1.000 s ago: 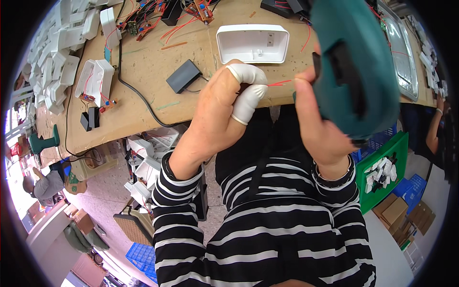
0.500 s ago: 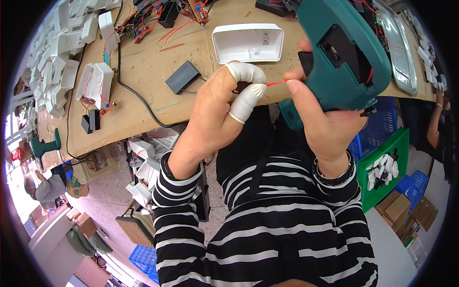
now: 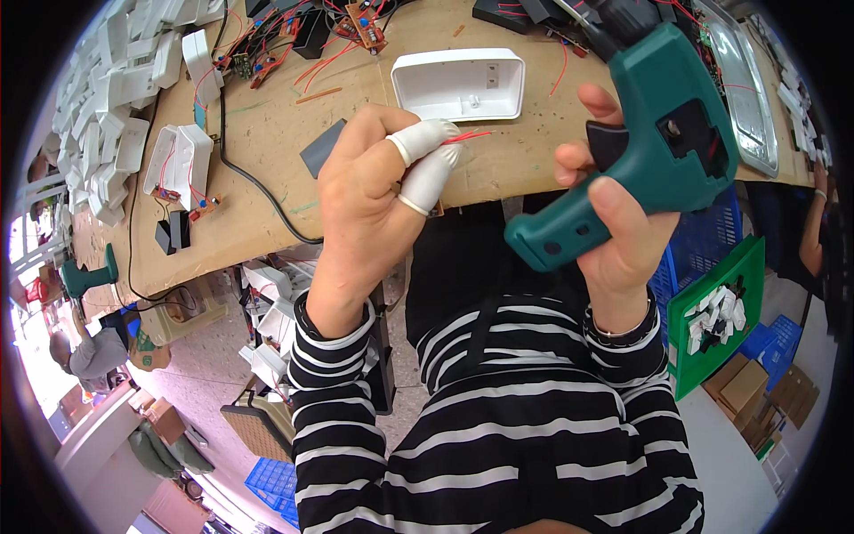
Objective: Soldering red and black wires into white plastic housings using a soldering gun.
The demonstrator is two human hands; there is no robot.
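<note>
My left hand (image 3: 365, 200), with white finger cots on thumb and forefinger, pinches red wires (image 3: 471, 136). Their ends stick out past the fingertips to the right. My right hand (image 3: 623, 231) grips a teal pistol-shaped power tool (image 3: 645, 160) around its handle, fingers near the black trigger (image 3: 607, 144). The tool's dark nose and thin metal tip point up and to the left, away from the wires. Behind my left hand lies a dark grey box (image 3: 322, 148), partly hidden. An open white plastic housing (image 3: 458, 84) sits on the bench just beyond the wires.
White housings (image 3: 111, 107) pile up at the far left of the bench (image 3: 258, 196). Circuit boards with red wires (image 3: 365, 27) lie along the back. A black cable (image 3: 258, 178) crosses the left side. A green crate (image 3: 721, 329) with small parts stands at lower right.
My right hand has let go of the red wires, moved right and tilted the teal tool. My left hand has shifted left with the wires still pinched.
</note>
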